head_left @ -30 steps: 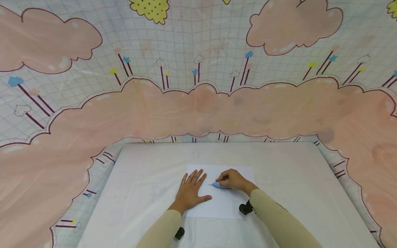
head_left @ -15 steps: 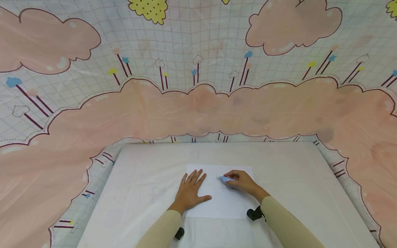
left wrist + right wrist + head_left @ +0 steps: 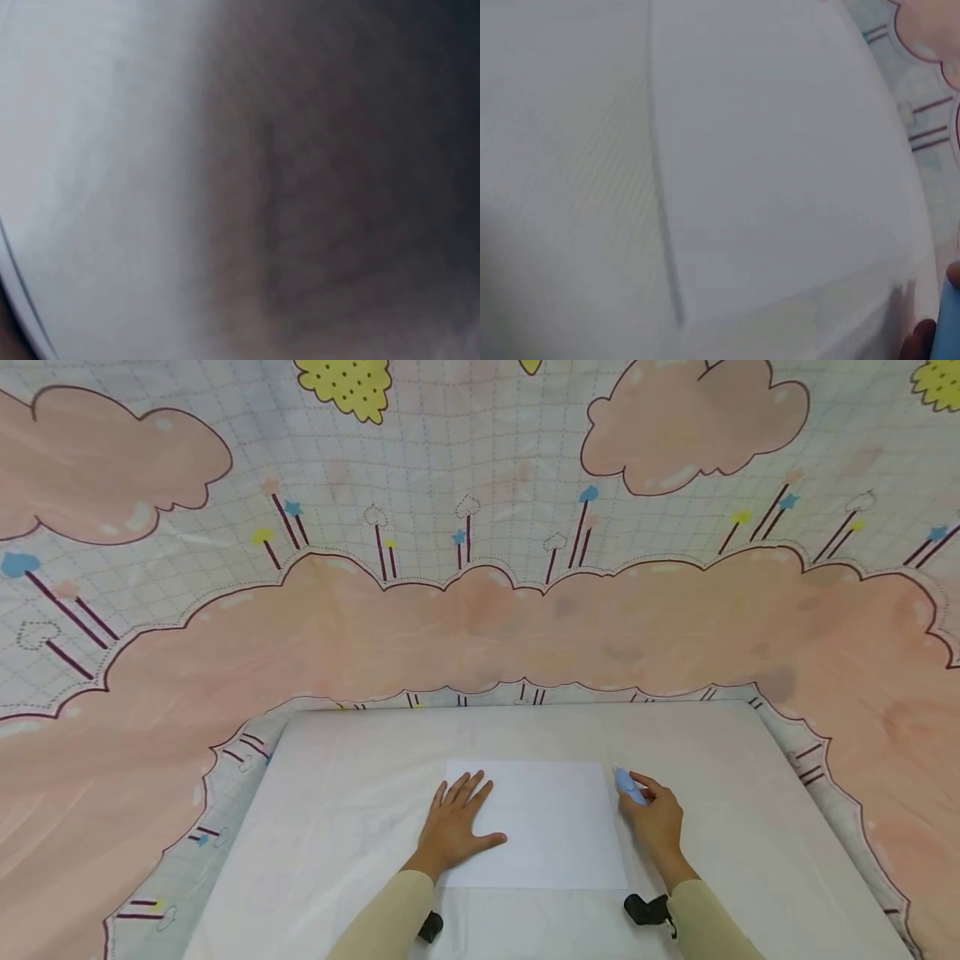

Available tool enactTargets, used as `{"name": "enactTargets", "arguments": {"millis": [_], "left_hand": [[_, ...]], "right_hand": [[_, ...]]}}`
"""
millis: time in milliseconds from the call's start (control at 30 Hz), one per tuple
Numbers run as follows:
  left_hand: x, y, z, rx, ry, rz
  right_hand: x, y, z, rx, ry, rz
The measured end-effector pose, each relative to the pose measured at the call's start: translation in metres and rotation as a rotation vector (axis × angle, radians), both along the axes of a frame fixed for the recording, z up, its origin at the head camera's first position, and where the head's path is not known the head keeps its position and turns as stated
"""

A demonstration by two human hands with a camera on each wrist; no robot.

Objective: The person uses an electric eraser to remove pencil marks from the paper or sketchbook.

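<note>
A white sheet of paper [image 3: 551, 827] lies on the table. My left hand [image 3: 453, 831] rests flat on its left part, fingers spread. Just past the paper's right edge, my right hand [image 3: 656, 818] holds a light-blue, pen-like tool [image 3: 628, 785] with a thin pale tip pointing away from me; its exact kind cannot be told. In the right wrist view, part of the blue tool [image 3: 946, 326] and dark fingertips [image 3: 919, 343] show at the lower right corner, beside the sheet. The left wrist view is a dark blur. No clear mark shows on the paper.
A white cloth covers the table [image 3: 360, 760]. Behind and around it hangs a curtain [image 3: 480, 627] printed with pinkish clouds and a grid. Black wrist cameras [image 3: 647, 910] sit by both sleeves.
My right hand has moved right with the blue tool, from over the paper to beyond its right edge, and the tool now points away from me. The left hand stays put.
</note>
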State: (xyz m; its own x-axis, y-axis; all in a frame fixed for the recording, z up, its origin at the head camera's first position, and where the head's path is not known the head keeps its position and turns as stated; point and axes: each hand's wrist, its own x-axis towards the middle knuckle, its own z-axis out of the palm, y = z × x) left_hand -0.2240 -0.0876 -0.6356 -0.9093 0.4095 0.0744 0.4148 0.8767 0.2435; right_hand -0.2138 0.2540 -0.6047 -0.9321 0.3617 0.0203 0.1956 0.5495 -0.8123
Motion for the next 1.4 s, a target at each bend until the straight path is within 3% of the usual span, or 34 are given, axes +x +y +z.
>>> {"name": "enactTargets", "arguments": {"millis": [200,633,933,1400], "left_hand": [[0.001,0.002,0.003,0.005,-0.021,0.011],[0.002,0.004,0.001,-0.012,0.013,0.022],[0.002,0.004,0.005,-0.002,-0.003,0.025],[0.002,0.001,0.007,0.018,0.031,0.025]], "right_hand": [[0.011,0.014,-0.01,0.076,0.063,-0.114],[0.014,0.017,-0.021,0.117,0.184,-0.145],[0.012,0.014,-0.027,0.123,0.201,-0.156],[0.012,0.009,-0.026,0.097,0.169,-0.151]]}}
